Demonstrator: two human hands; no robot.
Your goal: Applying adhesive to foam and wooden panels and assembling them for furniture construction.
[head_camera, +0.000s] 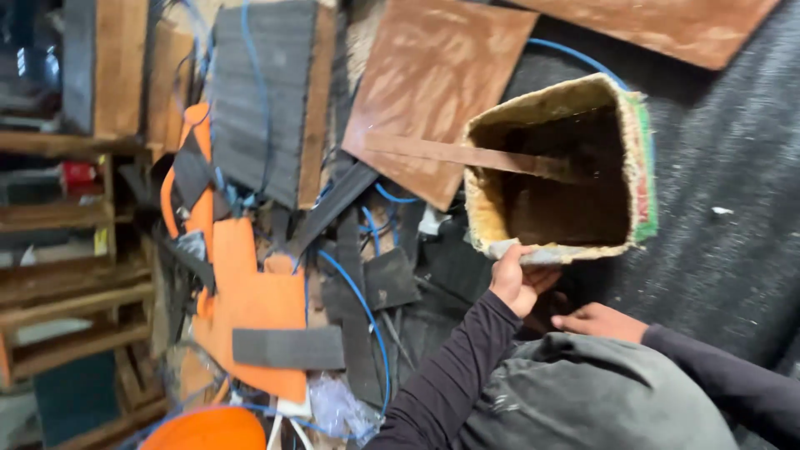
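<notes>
Item one, at nine o'clock in my view: wooden shelving (67, 292), stacked with small clutter I cannot identify.

Item two, at seven to eight o'clock: orange foam pieces (250, 308), crossed by dark grey strips (287, 347); a blue cord (367, 312) loops over them.

Item three, at eleven o'clock: a dark grey ribbed panel (250, 92) with a wooden edge, leaning upright.

Item four, at twelve o'clock: a brown board (433, 83), tilted, with a narrow brown strip (467, 154) running from it across the next item's opening.

Item five, at two o'clock: an open-ended padded box frame (567, 167), yellowish walls, dark inside, green edge on its right side, lying on dark grey carpet (733, 208).

Item six: my left hand (515, 279), dark sleeve, fingers closed on the frame's lower rim at five o'clock of centre.

Item seven: my right hand (600, 321), just beside the left, below the frame, apart from it; whether its fingers grip anything I cannot tell.

Item eight, at six o'clock: grey fabric (583, 400), bunched under both arms.
</notes>
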